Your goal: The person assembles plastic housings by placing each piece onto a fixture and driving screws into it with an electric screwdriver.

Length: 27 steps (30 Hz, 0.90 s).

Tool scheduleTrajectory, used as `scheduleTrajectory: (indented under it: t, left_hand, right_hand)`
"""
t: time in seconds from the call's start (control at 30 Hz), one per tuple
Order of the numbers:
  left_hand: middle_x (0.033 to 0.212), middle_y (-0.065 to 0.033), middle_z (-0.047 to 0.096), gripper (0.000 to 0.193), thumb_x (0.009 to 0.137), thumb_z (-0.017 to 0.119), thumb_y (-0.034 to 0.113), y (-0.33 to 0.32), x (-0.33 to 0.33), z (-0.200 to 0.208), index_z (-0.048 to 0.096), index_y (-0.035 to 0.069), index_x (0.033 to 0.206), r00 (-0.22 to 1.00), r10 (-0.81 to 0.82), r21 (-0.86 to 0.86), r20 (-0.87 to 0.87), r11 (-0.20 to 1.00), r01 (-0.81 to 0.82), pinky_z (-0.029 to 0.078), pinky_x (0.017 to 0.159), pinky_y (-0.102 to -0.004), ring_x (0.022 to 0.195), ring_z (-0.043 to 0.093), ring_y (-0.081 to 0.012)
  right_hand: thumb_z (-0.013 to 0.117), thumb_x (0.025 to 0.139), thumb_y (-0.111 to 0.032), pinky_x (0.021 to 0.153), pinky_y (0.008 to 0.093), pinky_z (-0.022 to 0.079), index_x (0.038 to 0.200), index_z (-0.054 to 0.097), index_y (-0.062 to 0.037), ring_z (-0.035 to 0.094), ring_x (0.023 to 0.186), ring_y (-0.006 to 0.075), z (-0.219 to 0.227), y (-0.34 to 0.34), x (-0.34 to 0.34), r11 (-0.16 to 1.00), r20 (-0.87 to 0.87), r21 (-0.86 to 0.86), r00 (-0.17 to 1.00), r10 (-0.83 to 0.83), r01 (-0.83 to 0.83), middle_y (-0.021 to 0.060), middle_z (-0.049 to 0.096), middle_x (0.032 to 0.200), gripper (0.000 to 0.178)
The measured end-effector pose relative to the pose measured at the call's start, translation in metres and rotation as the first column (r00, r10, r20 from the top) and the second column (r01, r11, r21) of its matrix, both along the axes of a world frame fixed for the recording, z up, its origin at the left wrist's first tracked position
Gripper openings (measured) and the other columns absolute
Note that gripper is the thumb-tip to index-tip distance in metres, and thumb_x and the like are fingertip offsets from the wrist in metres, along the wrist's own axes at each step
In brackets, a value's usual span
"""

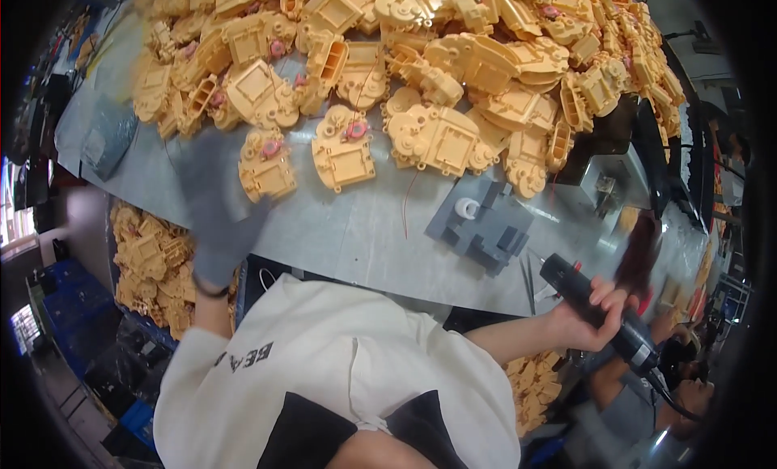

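Bright, even light gives the metal tabletop (348,234) a soft sheen. The window (16,206) at nine o'clock is washed out. Blur smears the gloved left hand (220,218); edges bend toward the black rim.

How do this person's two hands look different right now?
The left hand wears a grey glove, while the right hand is bare. The left hand is blurred, close to a yellow plastic part, though contact is unclear; the right hand looks sharper and grips a black handheld tool. Both reach out past the same white top.
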<state>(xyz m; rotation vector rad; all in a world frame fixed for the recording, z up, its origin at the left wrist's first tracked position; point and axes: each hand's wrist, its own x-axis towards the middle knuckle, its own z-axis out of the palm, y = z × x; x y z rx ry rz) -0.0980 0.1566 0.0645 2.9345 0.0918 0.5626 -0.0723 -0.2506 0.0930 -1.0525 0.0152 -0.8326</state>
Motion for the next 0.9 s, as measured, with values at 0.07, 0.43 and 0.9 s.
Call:
scheduleTrajectory:
  t: [0.07,0.43,0.9]
  left_hand:
    - [0.132,-0.0212,0.039,0.069,0.062,0.067,0.010,-0.020,0.027,-0.019,0.046,0.013,0.128,0.967,-0.187,-0.058,-0.173,0.982,0.180,0.034,0.098,-0.0436,0.121,0.036,-0.0390]
    - [0.104,-0.0113,0.060,0.046,0.066,0.067,-0.002,-0.088,0.030,0.006,0.053,0.003,0.110,0.857,-0.514,-0.825,0.048,0.463,0.324,0.048,0.082,-0.0358,0.093,0.060,-0.0238]
    - [0.114,-0.0137,0.051,0.063,0.066,0.063,0.019,-0.226,0.139,-0.009,0.045,0.010,0.126,0.373,-0.923,-0.509,0.096,0.276,0.815,0.041,0.085,-0.0376,0.100,0.052,-0.0294]
  right_hand:
    - [0.050,0.077,-0.011,0.062,0.0313,0.034,0.105,0.046,-0.0034,0.041,0.055,0.0129,0.006,0.002,0.003,0.998,0.019,-0.008,0.998,-0.061,0.062,0.0016,0.042,0.066,0.030]
    - [0.050,0.072,-0.007,0.058,0.0320,0.039,0.109,0.043,-0.0016,0.045,0.051,0.0151,-0.016,0.017,0.013,0.984,-0.132,-0.047,0.975,-0.178,0.174,0.0044,0.045,0.061,0.038]
    - [0.051,0.071,0.002,0.054,0.0293,0.041,0.106,0.044,-0.0003,0.046,0.048,0.0157,-0.024,0.023,0.025,0.972,-0.173,-0.013,0.957,-0.233,0.234,0.0060,0.047,0.061,0.035]
